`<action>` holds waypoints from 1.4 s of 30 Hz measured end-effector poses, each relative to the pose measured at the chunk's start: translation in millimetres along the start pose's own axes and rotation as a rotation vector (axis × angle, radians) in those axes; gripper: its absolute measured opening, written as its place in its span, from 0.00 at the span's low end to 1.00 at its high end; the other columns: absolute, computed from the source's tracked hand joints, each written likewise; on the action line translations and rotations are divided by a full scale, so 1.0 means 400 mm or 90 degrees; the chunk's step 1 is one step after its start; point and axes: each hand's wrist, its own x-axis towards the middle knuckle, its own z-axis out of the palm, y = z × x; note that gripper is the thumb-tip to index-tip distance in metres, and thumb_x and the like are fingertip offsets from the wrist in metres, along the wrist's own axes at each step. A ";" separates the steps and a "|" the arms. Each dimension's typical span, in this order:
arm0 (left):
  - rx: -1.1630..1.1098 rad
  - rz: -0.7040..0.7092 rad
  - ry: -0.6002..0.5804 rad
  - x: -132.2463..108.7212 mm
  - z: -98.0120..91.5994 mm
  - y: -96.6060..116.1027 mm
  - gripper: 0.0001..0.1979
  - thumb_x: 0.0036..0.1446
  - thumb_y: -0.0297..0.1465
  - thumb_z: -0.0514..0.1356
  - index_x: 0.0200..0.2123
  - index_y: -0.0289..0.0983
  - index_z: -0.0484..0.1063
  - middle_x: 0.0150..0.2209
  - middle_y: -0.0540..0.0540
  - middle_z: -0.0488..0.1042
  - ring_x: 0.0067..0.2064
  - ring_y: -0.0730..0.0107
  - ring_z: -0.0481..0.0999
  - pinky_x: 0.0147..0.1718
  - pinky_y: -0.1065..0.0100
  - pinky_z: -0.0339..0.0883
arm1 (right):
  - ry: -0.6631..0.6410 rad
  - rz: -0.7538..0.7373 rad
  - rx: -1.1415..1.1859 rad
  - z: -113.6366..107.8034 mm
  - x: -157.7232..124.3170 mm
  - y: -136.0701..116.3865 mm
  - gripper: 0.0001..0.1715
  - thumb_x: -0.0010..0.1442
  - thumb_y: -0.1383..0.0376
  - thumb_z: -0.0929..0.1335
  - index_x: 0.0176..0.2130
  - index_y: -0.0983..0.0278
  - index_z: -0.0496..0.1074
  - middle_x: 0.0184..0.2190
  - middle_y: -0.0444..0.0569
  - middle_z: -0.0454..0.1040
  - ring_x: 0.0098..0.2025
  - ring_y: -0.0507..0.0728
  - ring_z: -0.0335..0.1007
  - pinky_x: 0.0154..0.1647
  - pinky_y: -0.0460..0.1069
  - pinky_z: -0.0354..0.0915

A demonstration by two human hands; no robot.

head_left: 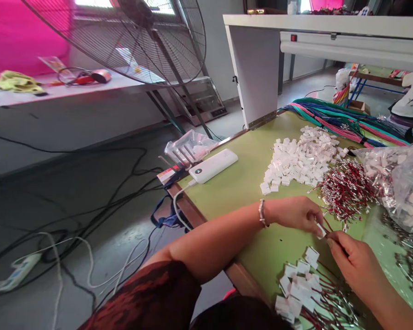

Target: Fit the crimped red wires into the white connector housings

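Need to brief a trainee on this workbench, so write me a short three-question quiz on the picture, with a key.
1. What small thing is at the fingertips of the person's left hand?
2. True or false: a white cable is attached to the white device with a round dark display.
3. Fill in the blank: as pictured, the large white pile lies to the ____ of the heap of red wires.

Key: 1. A small white piece. 2. True. 3. Left.
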 end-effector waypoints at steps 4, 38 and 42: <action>0.383 -0.243 0.309 -0.093 -0.118 0.005 0.29 0.50 0.50 0.64 0.46 0.33 0.71 0.37 0.41 0.77 0.36 0.62 0.74 0.32 0.68 0.63 | -0.138 -0.018 0.034 -0.007 -0.003 -0.028 0.16 0.65 0.61 0.61 0.31 0.60 0.76 0.26 0.45 0.77 0.27 0.53 0.72 0.30 0.47 0.65; 0.576 0.032 0.231 0.039 0.016 -0.060 0.03 0.59 0.25 0.58 0.37 0.33 0.72 0.37 0.41 0.72 0.41 0.61 0.69 0.42 0.62 0.65 | 0.146 0.141 -0.006 -0.014 0.027 0.033 0.14 0.60 0.57 0.62 0.32 0.61 0.72 0.24 0.46 0.75 0.24 0.54 0.67 0.27 0.47 0.62; 0.480 0.091 0.238 0.044 0.024 -0.057 0.10 0.59 0.21 0.54 0.37 0.34 0.74 0.37 0.42 0.72 0.40 0.64 0.70 0.43 0.62 0.65 | 0.129 0.215 0.083 -0.027 0.028 0.014 0.18 0.57 0.53 0.64 0.26 0.62 0.71 0.17 0.41 0.65 0.19 0.51 0.58 0.22 0.46 0.56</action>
